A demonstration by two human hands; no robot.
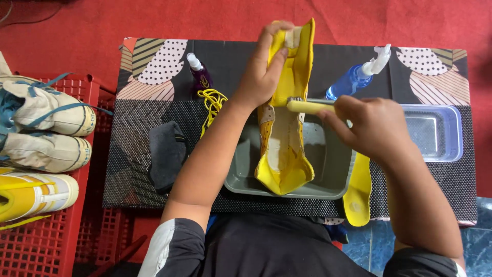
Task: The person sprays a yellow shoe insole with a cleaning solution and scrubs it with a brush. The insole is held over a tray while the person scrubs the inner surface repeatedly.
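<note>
My left hand (262,72) grips the far end of a yellow shoe (284,149), holding it sole-side up over a grey plastic tub (330,169). The shoe's near end dips into the tub. My right hand (371,128) holds a pale yellow brush (306,106) by its handle, with the brush head against the middle of the shoe. A yellow insole (358,192) lies on the mat under my right forearm, next to the tub.
A blue spray bottle (353,78), a small purple spray bottle (199,77), yellow laces (212,102) and a dark grey cloth (166,154) lie on the patterned mat (435,66). A clear tray (434,131) sits at right. Red crate (46,225) at left holds several shoes.
</note>
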